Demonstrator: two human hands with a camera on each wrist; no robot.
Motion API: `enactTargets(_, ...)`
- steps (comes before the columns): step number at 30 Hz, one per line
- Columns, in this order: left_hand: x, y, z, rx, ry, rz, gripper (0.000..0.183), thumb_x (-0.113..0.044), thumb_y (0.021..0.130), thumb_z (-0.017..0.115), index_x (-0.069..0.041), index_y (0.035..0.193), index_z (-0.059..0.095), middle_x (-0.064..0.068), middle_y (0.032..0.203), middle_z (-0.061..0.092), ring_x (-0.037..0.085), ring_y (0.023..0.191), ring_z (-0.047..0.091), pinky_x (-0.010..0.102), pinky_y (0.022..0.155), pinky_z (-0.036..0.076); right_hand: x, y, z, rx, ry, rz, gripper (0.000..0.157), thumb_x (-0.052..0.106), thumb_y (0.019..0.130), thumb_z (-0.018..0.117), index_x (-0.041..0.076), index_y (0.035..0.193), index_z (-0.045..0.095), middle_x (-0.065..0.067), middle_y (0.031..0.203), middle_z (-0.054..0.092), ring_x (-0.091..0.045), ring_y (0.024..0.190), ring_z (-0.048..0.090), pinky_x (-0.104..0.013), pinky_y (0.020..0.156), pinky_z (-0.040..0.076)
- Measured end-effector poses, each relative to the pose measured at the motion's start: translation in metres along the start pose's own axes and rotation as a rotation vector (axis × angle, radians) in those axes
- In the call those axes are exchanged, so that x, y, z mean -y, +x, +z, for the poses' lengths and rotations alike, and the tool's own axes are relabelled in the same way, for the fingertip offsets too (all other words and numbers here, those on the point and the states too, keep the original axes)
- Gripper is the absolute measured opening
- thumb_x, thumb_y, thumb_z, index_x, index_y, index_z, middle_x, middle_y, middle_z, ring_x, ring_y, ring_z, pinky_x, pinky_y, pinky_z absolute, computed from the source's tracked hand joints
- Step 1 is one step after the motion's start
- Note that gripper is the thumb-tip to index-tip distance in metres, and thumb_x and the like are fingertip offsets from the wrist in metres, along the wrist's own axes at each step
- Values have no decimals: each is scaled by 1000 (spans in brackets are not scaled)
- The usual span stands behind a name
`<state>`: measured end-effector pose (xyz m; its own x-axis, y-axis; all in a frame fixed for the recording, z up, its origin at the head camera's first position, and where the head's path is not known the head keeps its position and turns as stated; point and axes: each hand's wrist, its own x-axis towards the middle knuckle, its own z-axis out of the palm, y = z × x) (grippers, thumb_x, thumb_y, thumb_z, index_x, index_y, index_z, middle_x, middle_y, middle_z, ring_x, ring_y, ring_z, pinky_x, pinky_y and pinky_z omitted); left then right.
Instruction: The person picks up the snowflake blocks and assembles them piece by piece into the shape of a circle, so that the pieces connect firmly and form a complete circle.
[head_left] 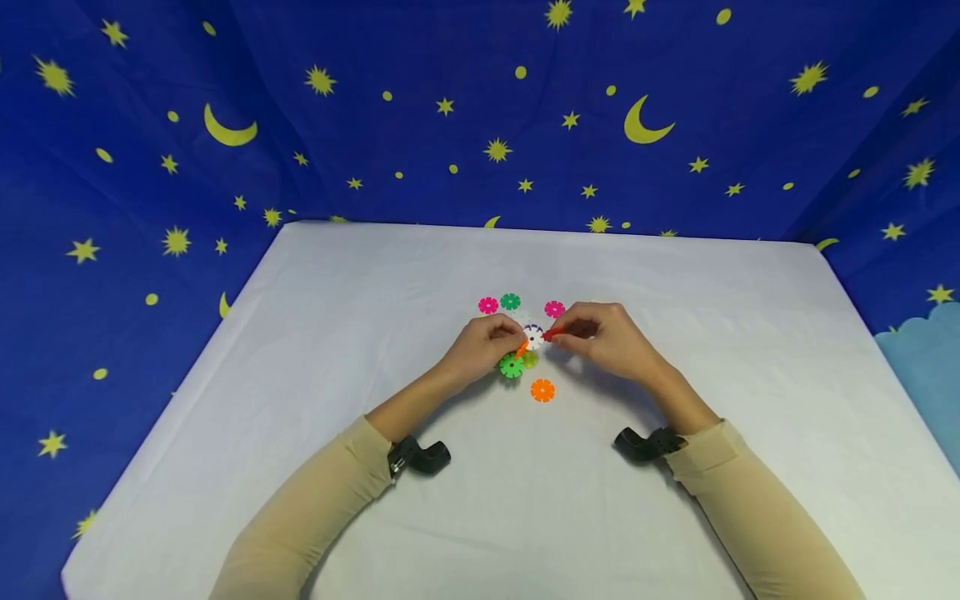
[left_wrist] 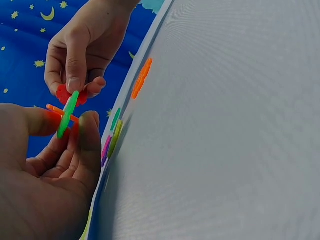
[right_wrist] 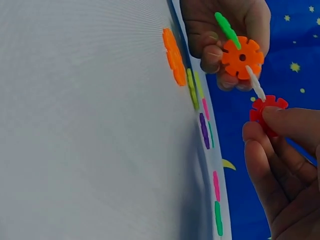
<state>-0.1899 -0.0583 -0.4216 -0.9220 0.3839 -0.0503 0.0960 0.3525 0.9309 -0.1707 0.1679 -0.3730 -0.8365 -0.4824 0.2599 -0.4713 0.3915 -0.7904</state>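
Note:
My left hand point(head_left: 483, 346) pinches an orange notched disc point(right_wrist: 231, 59) between thumb and fingers, above the table. Slotted into that disc's edge are a bright green notched disc point(right_wrist: 227, 30) and a white one point(right_wrist: 256, 84). From the other side my right hand point(head_left: 611, 337) grips a red notched disc point(right_wrist: 277, 101) with thumb and fingertips. The red disc's edge meets the white disc's edge in the right wrist view. In the left wrist view, the green disc point(left_wrist: 68, 114) stands edge-on and overlaps the red one.
Loose notched discs lie on the white table point(head_left: 480, 517) around the hands: orange point(head_left: 537, 393) in front, yellow-green point(head_left: 531, 360) beneath, pink point(head_left: 483, 309) and dark green point(head_left: 506, 303) behind, purple point(right_wrist: 204, 131) among them. A starry blue cloth point(head_left: 420, 50) hangs behind.

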Motion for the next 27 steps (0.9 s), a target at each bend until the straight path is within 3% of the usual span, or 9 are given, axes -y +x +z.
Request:
enactTargets(8, 0, 0, 1, 10, 11, 4, 13, -20, 94, 62, -11, 100, 68, 0, 95, 66, 18, 87, 60, 31, 78, 51, -3, 0, 3, 12, -2, -20, 10, -4, 83, 71, 2, 91, 72, -9, 87, 69, -23, 78, 67, -34, 74, 56)
enactTargets(15, -2, 0, 0, 3, 1, -6, 16, -22, 95, 61, -9, 97, 69, 1, 92, 66, 19, 82, 58, 30, 74, 49, -31, 2, 8, -13, -14, 5, 10, 7, 83, 75, 12, 92, 73, 3, 87, 70, -10, 78, 67, -27, 74, 55)
enactTargets(24, 2, -1, -1, 20, 18, 23, 18, -20, 98, 56, -8, 97, 69, 1, 84, 65, 17, 73, 58, 30, 68, 48, -35, 2, 15, -22, -71, -112, 5, 4, 82, 75, 7, 87, 75, 7, 81, 69, -10, 70, 64, -25, 64, 55)
enactTargets(27, 3, -1, 0, 36, -51, 28, 19, -18, 99, 54, -5, 98, 67, 5, 80, 67, 19, 69, 64, 30, 68, 52, -35, 1, 19, -42, -92, -139, 6, 3, 82, 76, 6, 86, 76, 6, 81, 69, -10, 69, 63, -25, 63, 54)
